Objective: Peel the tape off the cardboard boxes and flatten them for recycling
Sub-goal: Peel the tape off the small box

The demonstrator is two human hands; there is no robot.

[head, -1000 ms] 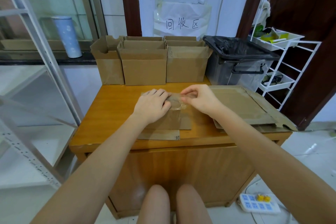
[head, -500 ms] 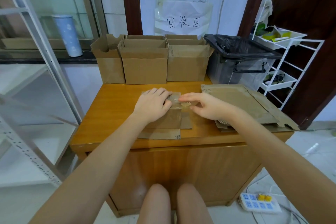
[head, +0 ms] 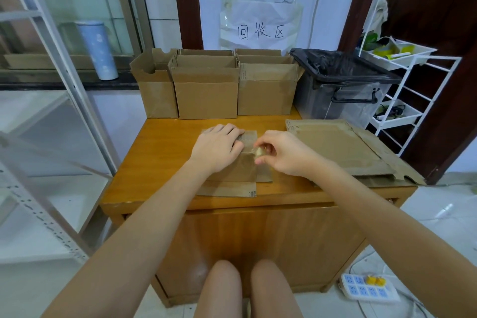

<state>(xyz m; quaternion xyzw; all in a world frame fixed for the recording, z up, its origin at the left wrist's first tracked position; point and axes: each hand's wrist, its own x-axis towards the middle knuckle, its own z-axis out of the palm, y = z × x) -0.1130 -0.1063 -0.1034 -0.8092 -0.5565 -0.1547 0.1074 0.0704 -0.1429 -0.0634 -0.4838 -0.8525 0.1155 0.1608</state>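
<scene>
A small flattened cardboard box (head: 237, 171) lies in the middle of the wooden table (head: 160, 152). My left hand (head: 219, 146) lies flat on its far left part, fingers straight, pressing it down. My right hand (head: 281, 152) is just to the right, pinching a crumpled strip of clear tape (head: 258, 151) between thumb and fingers; the strip still runs to the box's top. Three upright open cardboard boxes (head: 206, 90) stand in a row at the table's far edge. A stack of flattened cardboard (head: 343, 147) covers the right side.
A clear bin lined with a black bag (head: 340, 85) stands behind the table on the right, beside a white wire rack (head: 402, 90). A metal shelf frame (head: 51, 85) rises at the left. A power strip (head: 366, 289) lies on the floor. My knees (head: 247, 289) are below the table front.
My right hand has drawn back toward me and leftward with the tape end, which is now bunched in its fingers. The left hand has stayed on the box.
</scene>
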